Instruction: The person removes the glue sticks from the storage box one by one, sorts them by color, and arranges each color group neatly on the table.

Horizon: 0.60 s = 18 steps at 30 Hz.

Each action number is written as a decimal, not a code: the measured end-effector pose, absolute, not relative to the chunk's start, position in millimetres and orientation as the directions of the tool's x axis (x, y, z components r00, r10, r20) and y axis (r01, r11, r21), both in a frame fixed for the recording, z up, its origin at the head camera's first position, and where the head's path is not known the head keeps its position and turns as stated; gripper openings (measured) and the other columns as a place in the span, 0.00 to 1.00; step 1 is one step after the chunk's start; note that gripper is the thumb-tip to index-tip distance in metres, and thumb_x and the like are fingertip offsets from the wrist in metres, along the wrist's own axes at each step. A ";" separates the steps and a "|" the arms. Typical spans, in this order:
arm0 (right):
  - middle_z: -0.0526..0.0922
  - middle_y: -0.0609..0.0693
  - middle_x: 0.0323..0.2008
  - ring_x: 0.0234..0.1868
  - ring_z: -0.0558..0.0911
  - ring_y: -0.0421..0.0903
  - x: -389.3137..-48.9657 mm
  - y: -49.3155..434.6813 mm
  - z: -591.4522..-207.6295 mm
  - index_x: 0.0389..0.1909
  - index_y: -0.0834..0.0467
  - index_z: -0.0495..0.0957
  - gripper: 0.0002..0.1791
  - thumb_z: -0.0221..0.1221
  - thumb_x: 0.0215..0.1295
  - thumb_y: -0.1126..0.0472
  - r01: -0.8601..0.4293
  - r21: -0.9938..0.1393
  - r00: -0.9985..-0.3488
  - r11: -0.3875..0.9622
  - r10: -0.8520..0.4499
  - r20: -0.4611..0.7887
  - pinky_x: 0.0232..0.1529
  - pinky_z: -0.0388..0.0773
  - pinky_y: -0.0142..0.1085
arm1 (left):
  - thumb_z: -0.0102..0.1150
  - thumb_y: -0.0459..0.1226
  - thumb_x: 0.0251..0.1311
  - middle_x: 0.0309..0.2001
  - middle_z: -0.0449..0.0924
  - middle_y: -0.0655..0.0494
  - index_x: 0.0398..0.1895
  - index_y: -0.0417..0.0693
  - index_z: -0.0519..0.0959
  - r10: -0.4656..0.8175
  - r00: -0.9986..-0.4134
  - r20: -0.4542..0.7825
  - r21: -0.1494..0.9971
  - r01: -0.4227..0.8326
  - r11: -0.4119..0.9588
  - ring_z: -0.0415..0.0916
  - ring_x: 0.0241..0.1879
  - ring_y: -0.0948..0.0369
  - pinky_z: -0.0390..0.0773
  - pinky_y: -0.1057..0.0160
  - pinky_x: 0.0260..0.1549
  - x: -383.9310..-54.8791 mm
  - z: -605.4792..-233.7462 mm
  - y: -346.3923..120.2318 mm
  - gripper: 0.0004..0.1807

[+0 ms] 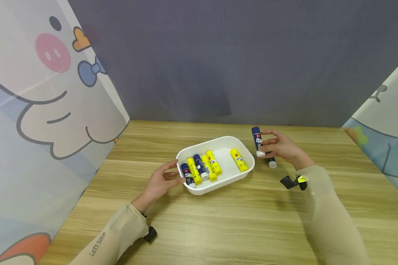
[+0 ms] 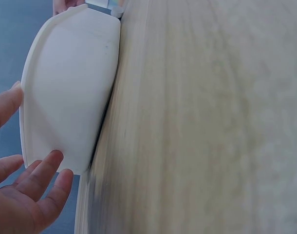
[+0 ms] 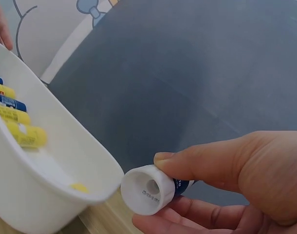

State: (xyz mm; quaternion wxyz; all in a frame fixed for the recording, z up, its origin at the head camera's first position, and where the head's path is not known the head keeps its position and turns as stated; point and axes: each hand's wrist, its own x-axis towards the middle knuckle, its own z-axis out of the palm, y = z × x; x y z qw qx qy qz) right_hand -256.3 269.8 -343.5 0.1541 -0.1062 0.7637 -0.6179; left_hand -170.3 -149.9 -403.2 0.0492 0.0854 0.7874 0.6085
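- Fingers of the left hand [image 1: 157,183] were spread around the left end of the white tray [image 1: 225,165], touching it from outside.
- Wood-grained tabletop [image 1: 219,228] stretched under the tray and out on its near side.
- Inside the tray's left part, five glue sticks lay side by side: from the left, a blue stick [image 1: 187,174], a yellow stick [image 1: 194,171], a second blue stick [image 1: 200,166], then two more yellow sticks [image 1: 209,168].
- Apart from that row, a lone yellow stick [image 1: 239,160] rested at the tray's right end.
- Right of the tray, a loose blue stick [image 1: 272,164] lay partly hidden beneath the right hand [image 1: 283,149].
- Right thumb and fingers pinched a held blue stick [image 1: 257,137], tilted, just beside the tray's right rim; whether the two touched could not be told.
- Beyond the tray rose a dark grey wall [image 1: 212,66], with a cartoon-printed panel [image 1: 53,129] well to the tray's left.
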 end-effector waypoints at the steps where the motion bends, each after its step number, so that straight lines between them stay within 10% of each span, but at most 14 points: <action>1: 0.77 0.57 0.42 0.37 0.85 0.45 -255.8 271.9 -343.7 0.72 0.70 0.46 0.39 0.57 0.67 0.76 0.026 -0.977 -0.931 0.211 -0.351 -0.101 0.45 0.84 0.51 | 0.70 0.28 0.57 0.64 0.68 0.31 0.71 0.30 0.63 0.194 -0.981 0.025 0.966 0.074 0.248 0.75 0.58 0.39 0.81 0.53 0.52 -170.5 -403.4 -149.9 0.40; 18: 0.72 0.58 0.45 0.39 0.82 0.42 -245.7 311.7 -352.5 0.72 0.68 0.46 0.38 0.57 0.68 0.74 0.038 -0.963 -0.952 0.267 -0.282 -0.116 0.46 0.85 0.46 | 0.71 0.28 0.56 0.64 0.69 0.33 0.72 0.33 0.63 0.182 -0.983 0.018 0.966 0.064 0.252 0.76 0.58 0.40 0.81 0.54 0.51 -170.8 -403.4 -149.0 0.40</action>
